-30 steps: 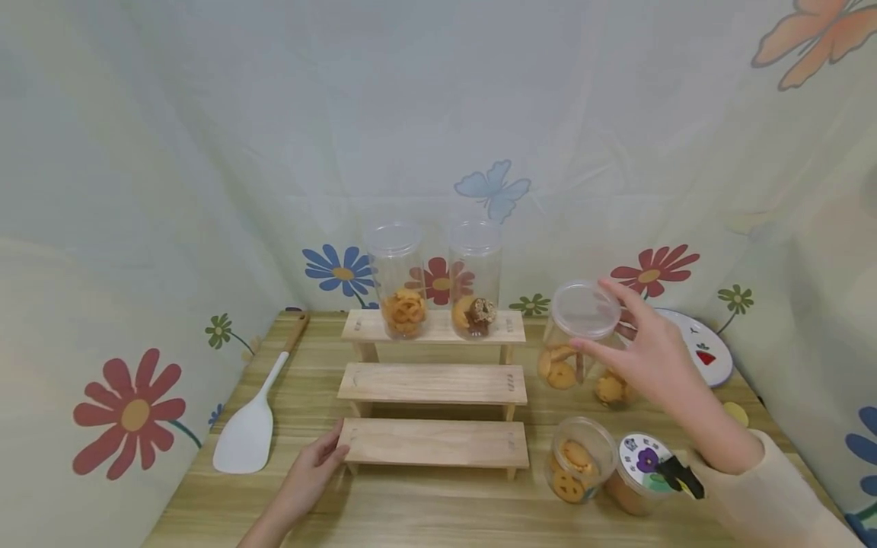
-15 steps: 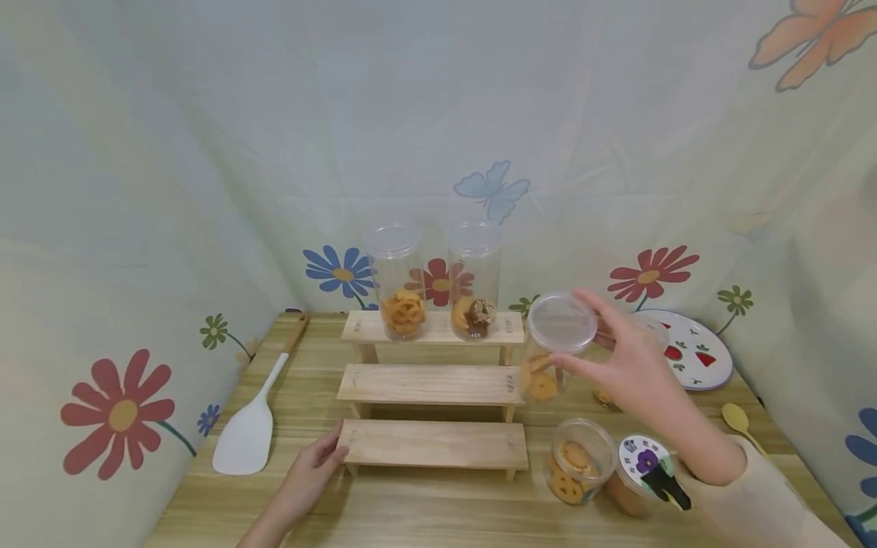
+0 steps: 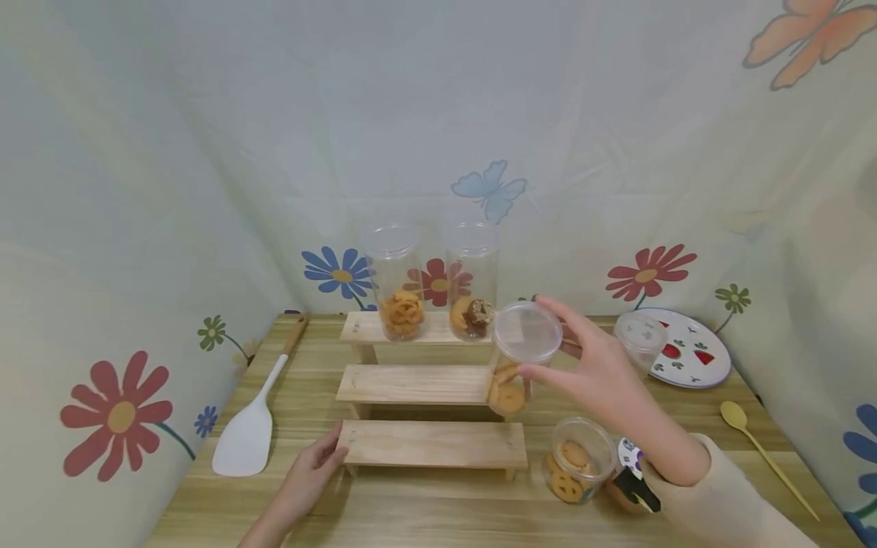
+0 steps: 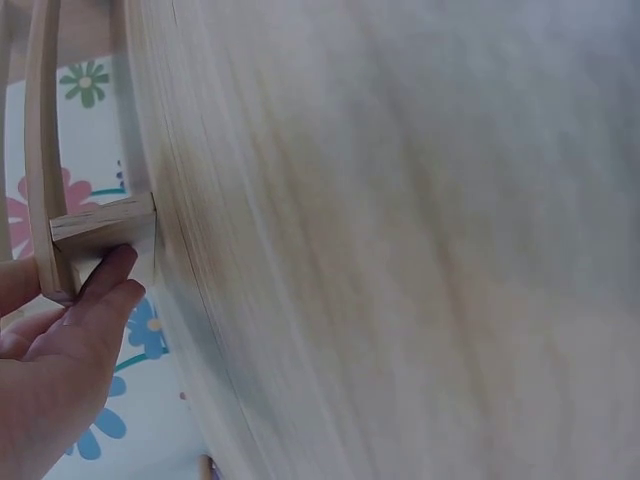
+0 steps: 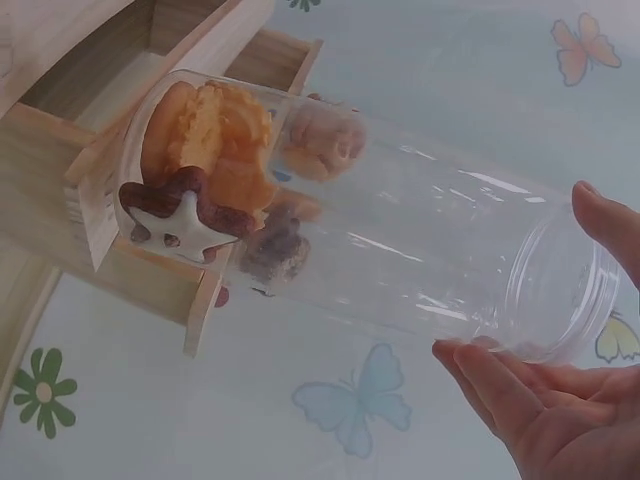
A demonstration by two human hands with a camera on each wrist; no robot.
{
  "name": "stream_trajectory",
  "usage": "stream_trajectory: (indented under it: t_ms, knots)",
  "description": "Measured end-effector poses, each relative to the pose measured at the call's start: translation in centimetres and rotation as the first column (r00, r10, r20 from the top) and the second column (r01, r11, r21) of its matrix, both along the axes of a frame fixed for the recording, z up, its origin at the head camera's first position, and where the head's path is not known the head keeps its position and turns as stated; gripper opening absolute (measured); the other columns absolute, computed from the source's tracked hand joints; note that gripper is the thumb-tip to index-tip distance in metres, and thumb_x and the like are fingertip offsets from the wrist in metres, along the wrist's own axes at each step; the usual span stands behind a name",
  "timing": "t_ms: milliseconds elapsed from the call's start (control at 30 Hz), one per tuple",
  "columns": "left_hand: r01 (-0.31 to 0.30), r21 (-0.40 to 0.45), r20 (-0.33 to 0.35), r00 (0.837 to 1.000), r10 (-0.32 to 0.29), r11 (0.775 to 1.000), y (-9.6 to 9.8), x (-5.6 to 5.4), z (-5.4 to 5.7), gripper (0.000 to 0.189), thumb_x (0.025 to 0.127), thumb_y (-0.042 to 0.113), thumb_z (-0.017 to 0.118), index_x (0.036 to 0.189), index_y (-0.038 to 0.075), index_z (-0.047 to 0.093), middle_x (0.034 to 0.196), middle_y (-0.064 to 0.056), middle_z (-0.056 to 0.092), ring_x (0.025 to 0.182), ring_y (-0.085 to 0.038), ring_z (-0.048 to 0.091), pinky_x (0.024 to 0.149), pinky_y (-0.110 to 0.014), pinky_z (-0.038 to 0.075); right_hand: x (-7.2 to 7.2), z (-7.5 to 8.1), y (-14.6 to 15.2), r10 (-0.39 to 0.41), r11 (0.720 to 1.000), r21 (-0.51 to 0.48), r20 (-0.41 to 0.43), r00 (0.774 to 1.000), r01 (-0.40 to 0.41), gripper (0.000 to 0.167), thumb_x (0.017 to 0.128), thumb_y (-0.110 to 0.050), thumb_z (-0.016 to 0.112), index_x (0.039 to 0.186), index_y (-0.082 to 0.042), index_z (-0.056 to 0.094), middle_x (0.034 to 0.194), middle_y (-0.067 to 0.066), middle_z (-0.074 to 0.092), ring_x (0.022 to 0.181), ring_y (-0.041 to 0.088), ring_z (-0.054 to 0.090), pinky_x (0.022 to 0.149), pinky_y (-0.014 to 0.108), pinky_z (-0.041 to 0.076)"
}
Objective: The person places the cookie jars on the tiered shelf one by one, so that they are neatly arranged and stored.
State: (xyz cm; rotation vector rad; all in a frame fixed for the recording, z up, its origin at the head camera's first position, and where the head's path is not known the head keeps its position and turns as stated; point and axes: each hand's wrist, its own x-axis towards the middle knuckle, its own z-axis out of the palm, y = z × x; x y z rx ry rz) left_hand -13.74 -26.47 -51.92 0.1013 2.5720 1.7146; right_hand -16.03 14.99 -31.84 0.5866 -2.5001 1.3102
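My right hand grips a tall clear cookie jar near its lid, thumb on one side and fingers on the other. The jar's base is at the right end of the middle step of a three-step wooden display stand; whether they touch I cannot tell. In the right wrist view, round cookies and a star-shaped cookie sit in the jar's bottom. My left hand holds the left end of the lowest step, fingers tucked beneath it. Two similar jars, with pretzels and mixed cookies, stand on the top step.
A short cookie tub and a lidded tub, partly behind my right sleeve, stand right of the stand. Farther back are another clear tub and a patterned plate. A yellow spoon lies right, a white spatula left.
My right hand has carried the jar leftward and slightly down, from beside the stand to its middle step. The plate and spoon have come into fuller view. My left hand stays put.
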Motion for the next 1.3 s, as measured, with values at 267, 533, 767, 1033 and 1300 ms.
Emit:
stream_trajectory:
  t_ms: [267,533,767,1033,1300]
  knots:
    - [0.006,0.013,-0.001,1.0,-0.006,1.0,0.0,-0.2,-0.2,0.055,0.1,0.015,0.055,0.143,-0.01,0.032,0.149,-0.023,0.031,0.131,-0.036,0.038,0.104,-0.038,0.037,0.1,0.3,-1.1,0.02,0.998,-0.058,0.022,1.0,-0.018,0.084,0.071,-0.037,0.085,0.143,-0.028,0.044,0.138,0.005,0.05,0.117,0.021,0.056,0.092,0.025,0.05]
    - [0.012,0.026,0.003,1.0,-0.012,1.0,-0.1,-0.2,-0.4,0.056,0.1,0.017,0.055,0.144,-0.009,0.031,0.149,-0.023,0.03,0.132,-0.035,0.037,0.104,-0.037,0.036,-0.4,0.5,-3.1,0.102,0.988,-0.122,0.054,0.993,-0.095,0.085,0.072,-0.034,0.085,0.145,-0.022,0.043,0.133,0.003,0.052,0.116,0.017,0.055,0.092,0.023,0.049]
    - [0.0,0.011,-0.001,1.0,0.0,1.0,-0.1,-0.4,-0.6,0.056,0.099,0.016,0.055,0.144,-0.009,0.032,0.149,-0.023,0.031,0.131,-0.036,0.038,0.104,-0.037,0.037,-1.8,0.5,-4.6,0.166,0.976,-0.161,0.092,0.982,-0.149,0.082,0.073,-0.03,0.085,0.144,-0.022,0.044,0.139,0.001,0.047,0.118,0.018,0.054,0.093,0.027,0.05]
    - [-0.005,-0.006,-0.001,1.0,0.005,1.0,-0.2,-0.1,-0.5,0.057,0.099,0.017,0.055,0.143,-0.01,0.032,0.148,-0.024,0.03,0.132,-0.035,0.036,0.105,-0.038,0.035,-2.9,0.5,-6.7,0.222,0.956,-0.213,0.079,0.972,-0.201,0.082,0.072,-0.025,0.086,0.142,-0.027,0.046,0.139,0.002,0.047,0.114,0.021,0.057,0.09,0.026,0.051]
    - [-0.01,-0.01,-0.005,1.0,0.01,1.0,-0.2,-0.1,-0.4,0.057,0.099,0.018,0.056,0.143,-0.011,0.032,0.148,-0.024,0.031,0.132,-0.035,0.036,0.105,-0.039,0.035,-4.4,0.5,-8.4,0.303,0.931,-0.233,0.057,0.951,-0.282,0.08,0.072,-0.023,0.086,0.141,-0.025,0.047,0.129,0.003,0.052,0.108,0.021,0.06,0.087,0.027,0.053]
